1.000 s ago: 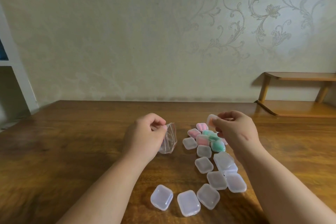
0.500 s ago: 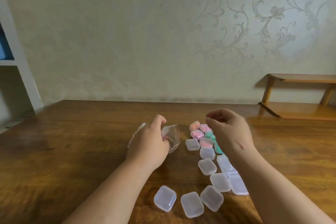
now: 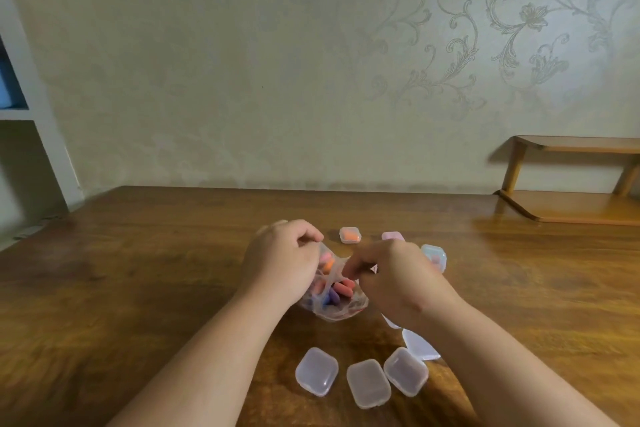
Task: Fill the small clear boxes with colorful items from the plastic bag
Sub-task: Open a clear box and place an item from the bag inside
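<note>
1. The left hand [image 3: 280, 265] was curled, its fingers and thumb clamped on the left edge of the plastic bag's [image 3: 329, 308] mouth.
2. The right hand [image 3: 398, 282] was curled too. Its fingertips [image 3: 350, 270] pinched the opposite edge of the mouth, so the film was stretched between the two hands; motion blur hid the exact finger placement.
3. The plastic bag sat on the wooden table [image 3: 138, 288] between the two hands, its bottom resting on the wood.
4. Through the clear film showed the colourful items [image 3: 337, 289]: orange, pink and purplish pieces heaped together in the lower part of the bag.
5. Beyond the hands stood three boxes with colour inside: an orange-filled box [image 3: 350, 235] just behind the bag, a pink-filled box [image 3: 392, 236] partly hidden by the right hand, and a pale blue box [image 3: 434, 255] at that hand's far side.
6. Nearer the person lay the empty clear boxes [image 3: 316, 371], three side by side in a loose arc with lids closed. A fourth was tucked partly under the right forearm, and the corner of another showed below the right hand.
7. A wall [image 3: 242, 80] with a scrolling floral pattern rose behind the table.
8. A small wooden shelf [image 3: 571, 144] stood at the right end, and a white shelf unit [image 3: 41, 135] at the left edge.
</note>
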A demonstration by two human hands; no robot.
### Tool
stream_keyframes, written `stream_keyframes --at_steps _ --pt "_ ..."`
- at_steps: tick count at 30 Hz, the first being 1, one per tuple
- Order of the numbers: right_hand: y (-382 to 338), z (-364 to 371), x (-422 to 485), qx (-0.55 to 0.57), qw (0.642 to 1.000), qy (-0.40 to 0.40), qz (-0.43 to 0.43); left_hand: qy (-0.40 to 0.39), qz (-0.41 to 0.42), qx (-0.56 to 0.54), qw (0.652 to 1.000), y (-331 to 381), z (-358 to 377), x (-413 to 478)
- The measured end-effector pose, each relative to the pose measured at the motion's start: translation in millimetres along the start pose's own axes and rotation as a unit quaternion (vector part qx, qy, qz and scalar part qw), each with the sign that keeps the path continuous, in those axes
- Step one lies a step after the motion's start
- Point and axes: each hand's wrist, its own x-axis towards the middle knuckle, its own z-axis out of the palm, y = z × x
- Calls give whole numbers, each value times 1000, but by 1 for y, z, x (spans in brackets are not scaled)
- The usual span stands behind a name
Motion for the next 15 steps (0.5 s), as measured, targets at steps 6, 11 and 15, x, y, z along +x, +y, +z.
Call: stream_keyframes --at_steps 6,11,15 --pt "-17 -2 2 -99 987 -126 13 -83 2 50 995 7 2 -2" --pt "-23 6 10 -170 975 -126 66 -193 -25 97 976 12 5 5" --pt "-28 3 17 -128 969 -157 144 -192 -17 122 974 12 7 4"
